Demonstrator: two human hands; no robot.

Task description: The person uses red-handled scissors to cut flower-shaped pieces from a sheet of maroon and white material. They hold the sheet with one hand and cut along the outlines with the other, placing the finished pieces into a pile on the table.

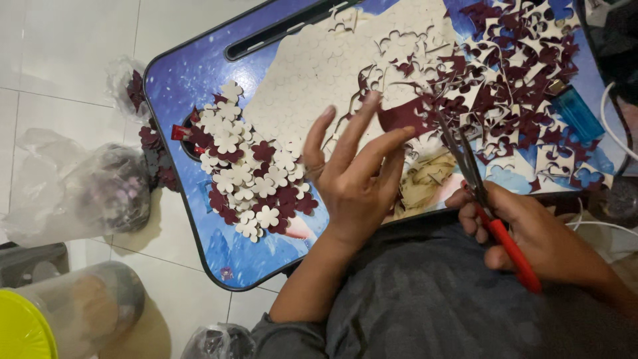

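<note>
Maroon felt piece sits pinched in the left hand, fingers grasping it above the blue surface. Right hand grips red-handled scissors, fingers clenched round the handles, blades at the felt. Cut flowers lie piled to the left, scraps and a blue lighter to the right.

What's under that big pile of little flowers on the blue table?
Under the flower cutouts the blue lap table shows through at the edges. A red bit and a dark round spot peek out on the left; what else the pile covers cannot be seen.
</note>
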